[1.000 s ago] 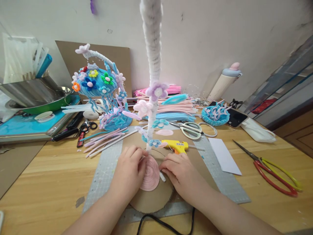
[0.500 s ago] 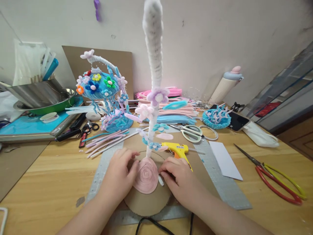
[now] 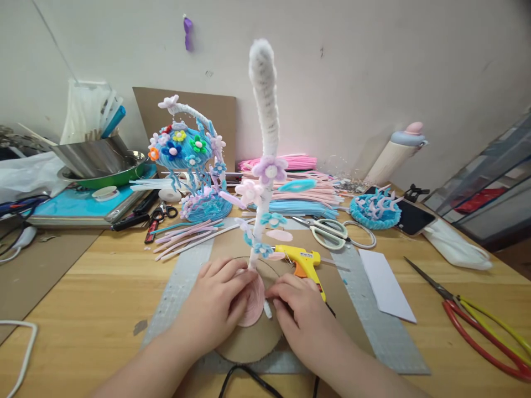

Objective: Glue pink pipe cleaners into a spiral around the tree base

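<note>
A pink spiral disc (image 3: 252,309), coiled from fuzzy strand, lies on a round cardboard base (image 3: 249,345). Beside it rises a white fuzzy-wrapped stem (image 3: 270,130) with purple, pink and blue flowers. My left hand (image 3: 219,296) lies over the disc's left part, fingers stretched out flat towards the foot of the stem. At the disc's right edge, my right hand (image 3: 296,304) has its fingers pressed together; what they pinch is hidden. A short white fuzzy end (image 3: 267,308) pokes out below those fingertips. A yellow glue gun (image 3: 302,258) rests just behind my right hand.
A finished-looking blue flowered piece (image 3: 182,149) stands back left. Several pipe cleaners (image 3: 307,190) are piled behind the stem. White-handled scissors (image 3: 329,232), red-and-yellow scissors (image 3: 460,309), a white card (image 3: 385,284) and a phone (image 3: 415,216) lie right. A black cord (image 3: 253,376) runs in front.
My left hand has slid right and over the pink disc, covering its left and upper part. My right hand stays at the disc's edge. The camera view has shifted slightly.
</note>
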A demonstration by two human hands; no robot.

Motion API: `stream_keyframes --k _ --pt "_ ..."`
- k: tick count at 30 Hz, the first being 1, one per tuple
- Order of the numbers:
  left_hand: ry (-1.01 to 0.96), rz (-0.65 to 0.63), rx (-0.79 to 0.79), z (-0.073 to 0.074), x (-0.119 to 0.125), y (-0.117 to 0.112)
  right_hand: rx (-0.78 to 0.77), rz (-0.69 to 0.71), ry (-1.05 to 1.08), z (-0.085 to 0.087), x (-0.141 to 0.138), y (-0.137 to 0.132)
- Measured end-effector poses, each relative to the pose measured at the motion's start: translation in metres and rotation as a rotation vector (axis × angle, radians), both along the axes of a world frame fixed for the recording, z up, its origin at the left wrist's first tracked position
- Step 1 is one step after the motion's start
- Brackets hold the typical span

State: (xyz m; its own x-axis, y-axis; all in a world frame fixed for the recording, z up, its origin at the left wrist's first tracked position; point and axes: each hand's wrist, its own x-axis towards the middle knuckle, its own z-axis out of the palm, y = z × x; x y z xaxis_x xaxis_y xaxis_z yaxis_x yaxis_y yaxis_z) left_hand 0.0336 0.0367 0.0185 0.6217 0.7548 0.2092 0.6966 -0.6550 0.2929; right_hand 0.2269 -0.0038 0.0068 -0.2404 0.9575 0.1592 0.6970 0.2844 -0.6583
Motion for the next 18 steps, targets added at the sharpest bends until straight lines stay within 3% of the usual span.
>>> stream_keyframes --k 8,18 --pt "-0.002 0.018 0.031 0.002 -0.001 0.001 -0.038 -0.022 0.005 -0.002 -0.002 0.0" --pt "-0.358 0.185 0.023 -0.012 -0.007 0.014 -0.07 -0.018 0.013 -0.001 -0.002 -0.002"
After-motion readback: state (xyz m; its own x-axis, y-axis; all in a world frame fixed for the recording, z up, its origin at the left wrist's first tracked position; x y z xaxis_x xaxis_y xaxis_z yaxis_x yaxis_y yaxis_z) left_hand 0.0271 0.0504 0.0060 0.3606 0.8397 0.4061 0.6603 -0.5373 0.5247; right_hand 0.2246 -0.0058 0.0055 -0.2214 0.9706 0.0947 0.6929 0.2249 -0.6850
